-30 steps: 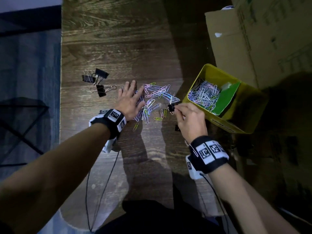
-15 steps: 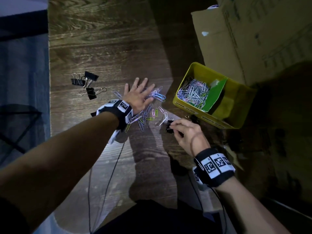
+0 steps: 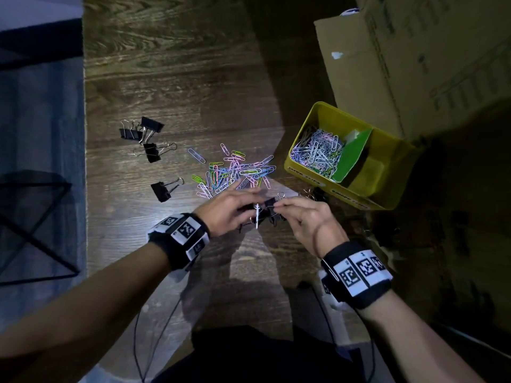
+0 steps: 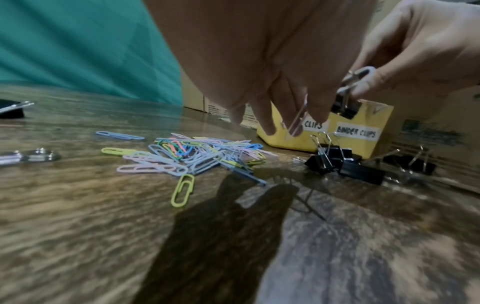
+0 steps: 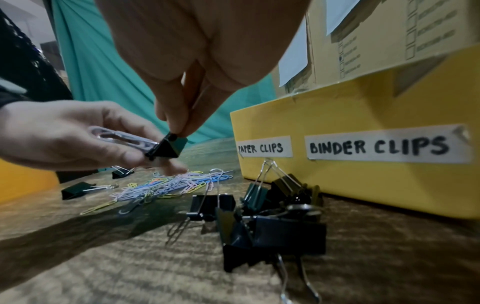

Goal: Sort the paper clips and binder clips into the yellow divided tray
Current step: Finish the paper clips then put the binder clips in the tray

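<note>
My right hand (image 3: 278, 207) pinches a small black binder clip (image 5: 168, 148) above the table. A pale paper clip (image 4: 296, 121) is caught in its jaws, and my left hand (image 3: 247, 201) holds that clip between its fingers. Behind the hands lies a loose pile of coloured paper clips (image 3: 235, 170). The yellow divided tray (image 3: 307, 175) stands to the right, with several paper clips (image 3: 318, 153) in its left compartment beside a green divider (image 3: 351, 156). Black binder clips (image 5: 259, 222) lie heaped under my hands in front of the tray. Others (image 3: 152, 153) are scattered at the left.
A large cardboard box (image 3: 414, 64) stands right behind the tray. The wooden table's left edge (image 3: 84, 161) drops to a blue floor. The tray's front wall carries the labels PAPER CLIPS (image 5: 262, 147) and BINDER CLIPS (image 5: 379, 146). Thin cables run under my left forearm.
My left hand has left the paper clip pile and come to the right hand, taking hold of the paper clip stuck in the binder clip. The right hand has kept its binder clip.
</note>
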